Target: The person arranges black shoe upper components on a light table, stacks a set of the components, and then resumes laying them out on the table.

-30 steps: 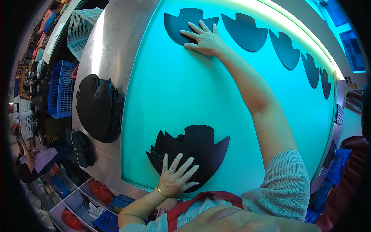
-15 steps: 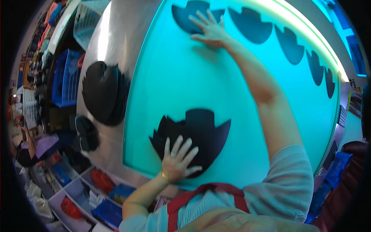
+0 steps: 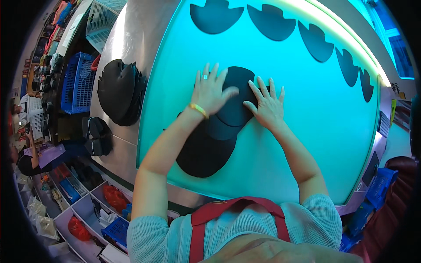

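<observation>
Black, crescent-shaped flat pieces (image 3: 316, 46), five counted, are laid in a row along the far side of the glowing turquoise panel (image 3: 175, 87); that much seems done. Mid-panel, one similar black tabbed sheet (image 3: 237, 115) is placed, its near edge overlapping a dark layered stack (image 3: 205, 155). Sheet flanked by left hand (image 3: 211, 93) and right hand (image 3: 268, 107), both spread; nothing is seen gripped. Sheet and stack apparently not yet set out.

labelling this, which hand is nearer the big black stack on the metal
Left. The left hand is right of the black stack, apart from it; the right hand is farther right, at the edge of a black piece.
</observation>
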Demonstrator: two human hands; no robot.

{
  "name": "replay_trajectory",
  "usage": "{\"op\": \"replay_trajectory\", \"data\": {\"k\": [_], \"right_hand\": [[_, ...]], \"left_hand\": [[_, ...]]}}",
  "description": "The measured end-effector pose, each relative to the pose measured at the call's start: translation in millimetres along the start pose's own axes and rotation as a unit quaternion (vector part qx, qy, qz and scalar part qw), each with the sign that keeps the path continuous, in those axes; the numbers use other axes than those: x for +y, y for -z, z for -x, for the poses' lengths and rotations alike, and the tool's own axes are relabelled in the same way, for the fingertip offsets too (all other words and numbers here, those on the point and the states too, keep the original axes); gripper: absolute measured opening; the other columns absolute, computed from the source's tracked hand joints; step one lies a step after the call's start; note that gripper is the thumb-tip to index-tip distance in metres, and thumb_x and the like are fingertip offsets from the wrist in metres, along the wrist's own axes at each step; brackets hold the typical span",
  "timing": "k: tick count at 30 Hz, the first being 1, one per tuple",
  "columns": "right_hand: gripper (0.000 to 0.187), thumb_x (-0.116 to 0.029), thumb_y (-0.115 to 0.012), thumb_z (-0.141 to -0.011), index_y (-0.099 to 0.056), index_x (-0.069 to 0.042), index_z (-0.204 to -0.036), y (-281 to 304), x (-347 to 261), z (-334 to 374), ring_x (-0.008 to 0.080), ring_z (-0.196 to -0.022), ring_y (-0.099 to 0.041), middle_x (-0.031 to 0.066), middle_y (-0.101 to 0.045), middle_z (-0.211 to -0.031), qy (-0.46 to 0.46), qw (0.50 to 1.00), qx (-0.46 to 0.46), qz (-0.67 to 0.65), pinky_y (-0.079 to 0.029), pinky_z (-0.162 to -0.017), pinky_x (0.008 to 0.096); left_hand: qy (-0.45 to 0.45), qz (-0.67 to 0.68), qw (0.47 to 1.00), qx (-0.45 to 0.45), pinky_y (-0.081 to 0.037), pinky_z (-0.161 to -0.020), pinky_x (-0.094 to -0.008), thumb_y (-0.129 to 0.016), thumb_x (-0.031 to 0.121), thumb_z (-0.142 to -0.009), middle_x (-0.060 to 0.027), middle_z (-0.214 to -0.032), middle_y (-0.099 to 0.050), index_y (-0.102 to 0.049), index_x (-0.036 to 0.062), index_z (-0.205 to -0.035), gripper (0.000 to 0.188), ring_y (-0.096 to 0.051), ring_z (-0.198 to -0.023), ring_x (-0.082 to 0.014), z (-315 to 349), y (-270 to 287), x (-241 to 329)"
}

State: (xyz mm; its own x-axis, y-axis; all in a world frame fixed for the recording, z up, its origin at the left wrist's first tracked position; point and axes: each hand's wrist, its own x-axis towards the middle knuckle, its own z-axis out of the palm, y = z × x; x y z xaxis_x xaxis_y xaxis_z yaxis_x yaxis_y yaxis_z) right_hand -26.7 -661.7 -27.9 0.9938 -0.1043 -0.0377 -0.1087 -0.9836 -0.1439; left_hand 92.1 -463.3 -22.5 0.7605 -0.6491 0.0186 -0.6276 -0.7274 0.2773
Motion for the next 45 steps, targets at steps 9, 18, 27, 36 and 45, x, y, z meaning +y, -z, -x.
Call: {"op": "replay_trajectory", "data": {"k": [9, 18, 27, 36, 45], "right_hand": [[0.069, -0.06, -0.057, -0.091, -0.042, -0.027, -0.15, -5, 9, -71, 0.0442, -0.148, -0.018, 0.015, -0.032, -0.159, 0.086, 0.991, 0.042, -0.094, -0.015, -0.116, 0.0651], [0.069, -0.063, -0.06, -0.085, -0.05, -0.03, -0.145, -15, -23, -31, 0.0391, -0.149, -0.02, 0.0082, -0.034, -0.158, 0.175, 0.972, 0.026, -0.153, -0.012, -0.118, 0.0651], [0.069, -0.073, -0.043, -0.091, -0.038, -0.039, -0.151, -6, 88, -76, 0.0321, -0.152, -0.016, 0.0017, -0.028, -0.162, 0.074, 0.995, 0.057, 0.028, -0.008, -0.118, 0.0657], [0.064, -0.046, -0.062, -0.092, -0.047, -0.015, -0.146, 11, 3, -35, 0.0307, -0.147, -0.029, 0.008, -0.039, -0.155, 0.2, 0.968, 0.07, -0.135, -0.019, -0.119, 0.0561], [0.067, -0.055, -0.05, -0.096, -0.039, -0.021, -0.152, -40, -70, -99, 0.0257, -0.15, -0.023, 0.0056, -0.031, -0.161, 0.174, 0.979, 0.072, -0.081, -0.017, -0.12, 0.0565]], "left_hand": [[0.17, -0.11, 0.977, 0.064, -0.012, -0.121, -0.055, -0.04, 0.065, -0.097, -0.015, -0.163, -0.022, -0.034, 0.0324, -0.154, 0.066, -0.015, -0.15, -0.0418, -198, -35, -79], [0.118, -0.093, 0.982, 0.114, -0.014, -0.12, -0.0578, -0.044, 0.066, -0.095, -0.0182, -0.161, -0.026, -0.036, 0.0279, -0.153, 0.07, -0.018, -0.149, -0.0449, -222, -45, -94], [-0.168, -0.001, 0.98, -0.107, -0.016, -0.115, -0.0648, -0.072, 0.061, -0.078, -0.0245, -0.158, -0.026, -0.034, 0.0052, -0.15, 0.099, -0.018, -0.146, -0.0493, -12, 14, 59], [-0.037, 0.009, 0.998, 0.053, -0.016, -0.118, -0.0583, -0.066, 0.046, -0.089, -0.0251, -0.157, -0.026, -0.025, 0.002, -0.153, 0.088, -0.021, -0.148, -0.0424, -5, -33, -18], [-0.059, 0.047, 0.986, 0.148, -0.022, -0.117, -0.0552, -0.052, 0.027, -0.1, -0.0135, -0.154, -0.04, -0.045, 0.0179, -0.147, 0.048, -0.031, -0.143, -0.041, -115, -5, -110]]}}
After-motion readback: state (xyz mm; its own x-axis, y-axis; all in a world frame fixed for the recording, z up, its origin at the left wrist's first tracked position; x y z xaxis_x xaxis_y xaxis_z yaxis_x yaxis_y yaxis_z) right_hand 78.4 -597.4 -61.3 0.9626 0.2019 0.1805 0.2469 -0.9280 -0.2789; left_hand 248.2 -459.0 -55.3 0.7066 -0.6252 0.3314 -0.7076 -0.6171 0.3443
